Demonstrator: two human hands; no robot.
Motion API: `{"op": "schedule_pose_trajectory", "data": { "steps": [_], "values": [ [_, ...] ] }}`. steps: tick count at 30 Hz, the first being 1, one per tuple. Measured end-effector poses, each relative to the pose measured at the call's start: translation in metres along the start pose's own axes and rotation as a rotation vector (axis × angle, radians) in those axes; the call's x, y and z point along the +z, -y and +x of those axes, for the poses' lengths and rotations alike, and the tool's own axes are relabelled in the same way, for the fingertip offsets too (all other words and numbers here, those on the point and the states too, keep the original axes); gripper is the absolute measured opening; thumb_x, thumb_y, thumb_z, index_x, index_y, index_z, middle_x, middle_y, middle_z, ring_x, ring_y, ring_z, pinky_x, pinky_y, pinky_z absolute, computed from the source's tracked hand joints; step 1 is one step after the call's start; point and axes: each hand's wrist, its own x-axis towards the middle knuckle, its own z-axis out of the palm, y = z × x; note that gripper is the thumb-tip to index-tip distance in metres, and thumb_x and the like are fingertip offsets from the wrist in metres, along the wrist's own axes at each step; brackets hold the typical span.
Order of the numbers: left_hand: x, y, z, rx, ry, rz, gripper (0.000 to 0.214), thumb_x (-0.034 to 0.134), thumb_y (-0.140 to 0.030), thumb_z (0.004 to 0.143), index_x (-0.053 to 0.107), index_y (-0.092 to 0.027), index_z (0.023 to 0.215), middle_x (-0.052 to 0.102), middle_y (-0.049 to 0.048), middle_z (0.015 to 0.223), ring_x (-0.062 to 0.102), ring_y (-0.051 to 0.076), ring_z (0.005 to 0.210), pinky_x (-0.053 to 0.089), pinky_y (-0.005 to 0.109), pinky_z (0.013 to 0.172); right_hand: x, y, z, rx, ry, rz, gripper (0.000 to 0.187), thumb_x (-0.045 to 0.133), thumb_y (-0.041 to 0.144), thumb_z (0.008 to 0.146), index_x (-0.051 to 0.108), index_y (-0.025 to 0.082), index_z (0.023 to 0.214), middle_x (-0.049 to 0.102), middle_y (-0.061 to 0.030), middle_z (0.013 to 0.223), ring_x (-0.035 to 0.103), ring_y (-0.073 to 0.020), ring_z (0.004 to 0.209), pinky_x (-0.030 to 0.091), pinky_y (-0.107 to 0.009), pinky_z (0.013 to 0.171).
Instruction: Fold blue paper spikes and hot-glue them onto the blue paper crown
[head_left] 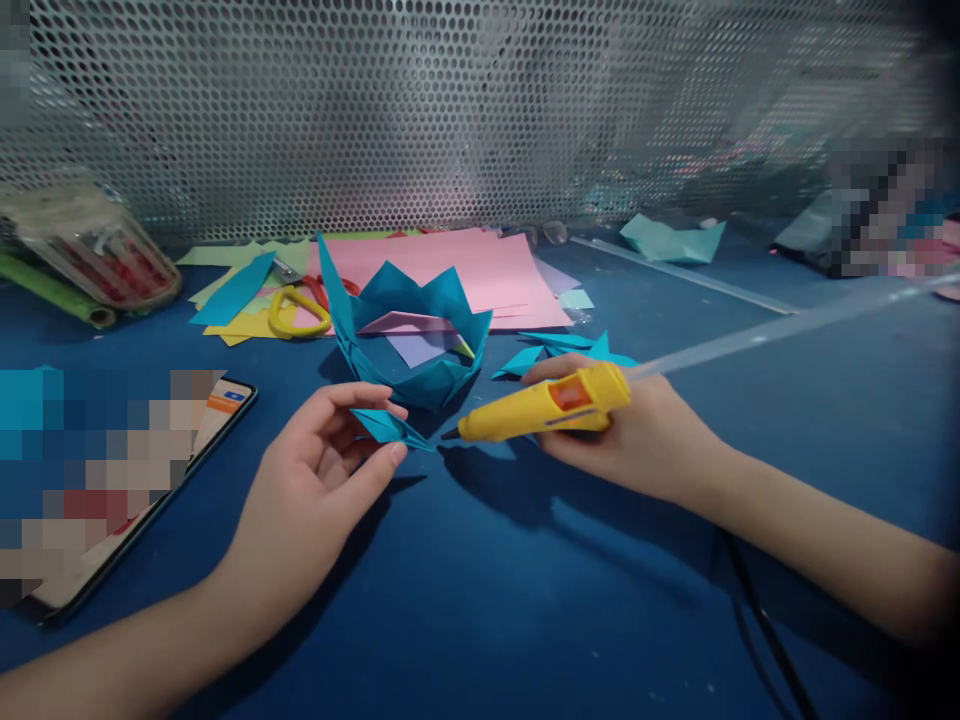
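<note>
My left hand [319, 480] pinches a small folded blue paper piece [386, 427] just above the blue table top [525, 580]. My right hand [637, 430] grips a yellow glue gun [544, 405] with a clear glue stick [787, 325] running out of its back. The gun's nozzle points left, close to the tip of the folded piece. Right behind both stands a blue paper crown-shaped bowl [409, 335] with pointed edges. A few more folded blue pieces [559, 350] lie to the bowl's right.
Pink paper sheets [480, 270], coloured scraps and yellow-handled scissors [300, 312] lie behind the bowl. A phone [225, 400] rests at the left, a clear bag [94, 245] at the far left. A perforated metal screen [450, 110] walls the back. A black cord [765, 630] trails at lower right.
</note>
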Motion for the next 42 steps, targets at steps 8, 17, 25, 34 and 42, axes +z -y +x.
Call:
{"op": "schedule_pose_trajectory", "data": {
  "steps": [8, 17, 25, 34, 42],
  "values": [
    [0.000, -0.002, -0.001, 0.021, 0.011, -0.006, 0.023, 0.070, -0.023, 0.075, 0.064, -0.024, 0.097, 0.073, -0.0042, 0.089, 0.066, 0.005, 0.074, 0.051, 0.007, 0.062, -0.013, 0.003, 0.008, 0.173, 0.021, -0.049, 0.033, 0.068, 0.038, 0.071, 0.045, 0.023, 0.053, 0.051, 0.0011, 0.046, 0.049, -0.0135, 0.037, 0.032, -0.025, 0.035],
    [0.001, -0.005, -0.004, 0.051, 0.035, 0.006, 0.018, 0.067, -0.019, 0.073, 0.064, -0.024, 0.091, 0.070, -0.0039, 0.085, 0.068, 0.007, 0.078, 0.054, 0.010, 0.068, -0.011, 0.008, 0.001, 0.202, 0.028, -0.145, 0.049, 0.070, 0.055, 0.075, 0.034, 0.027, 0.057, 0.042, 0.0051, 0.042, 0.036, -0.0112, 0.032, 0.023, -0.024, 0.034],
    [-0.002, -0.004, -0.003, 0.052, 0.068, 0.012, 0.015, 0.069, -0.018, 0.074, 0.065, -0.026, 0.087, 0.069, -0.0062, 0.085, 0.065, 0.004, 0.074, 0.051, 0.005, 0.065, -0.005, 0.007, -0.012, 0.264, -0.020, -0.351, 0.053, 0.064, 0.072, 0.076, 0.051, 0.021, 0.082, 0.059, -0.0036, 0.061, 0.054, -0.0213, 0.048, 0.033, -0.028, 0.043],
    [0.002, -0.005, -0.012, 0.040, 0.161, 0.013, 0.017, 0.069, -0.015, 0.074, 0.066, -0.027, 0.086, 0.069, -0.0056, 0.082, 0.069, 0.007, 0.079, 0.055, 0.010, 0.073, -0.012, 0.028, -0.007, -0.072, -0.123, 0.027, 0.021, 0.060, 0.039, 0.092, 0.054, 0.021, 0.101, 0.063, -0.0034, 0.082, 0.064, -0.0182, 0.070, 0.049, -0.028, 0.059],
    [0.006, -0.002, -0.015, 0.004, 0.234, -0.031, 0.022, 0.071, -0.015, 0.072, 0.066, -0.026, 0.090, 0.070, -0.0043, 0.086, 0.070, 0.010, 0.086, 0.056, 0.013, 0.077, 0.007, 0.063, -0.013, -0.149, 0.018, 0.558, 0.011, 0.066, 0.015, 0.086, 0.060, 0.021, 0.092, 0.070, 0.0008, 0.079, 0.065, -0.0107, 0.066, 0.055, -0.020, 0.062]
  ]
}}
